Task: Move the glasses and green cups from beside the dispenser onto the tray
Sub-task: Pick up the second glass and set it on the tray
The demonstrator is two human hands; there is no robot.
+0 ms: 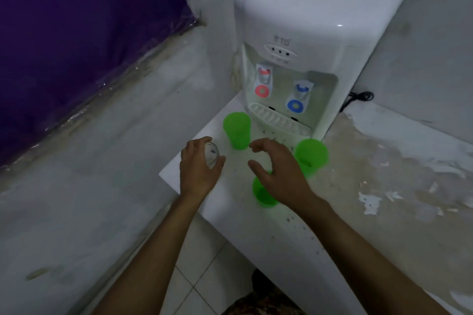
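Observation:
Three green cups stand on the white counter in front of the water dispenser (302, 41). One green cup (236, 133) is at the back left. Another (312, 155) is at the right. The nearest one (262, 193) is partly covered by my right hand (277, 176), which hovers over it with fingers spread and curled. My left hand (199, 171) is wrapped around a clear glass (212, 155) at the counter's left corner. No tray is in view.
The white counter (256, 225) ends at a corner near my left hand, with tiled floor (199, 276) below. A stained ledge (399, 174) runs off to the right. A black cable (358, 98) lies behind the dispenser. A purple sheet (76, 46) covers the wall at left.

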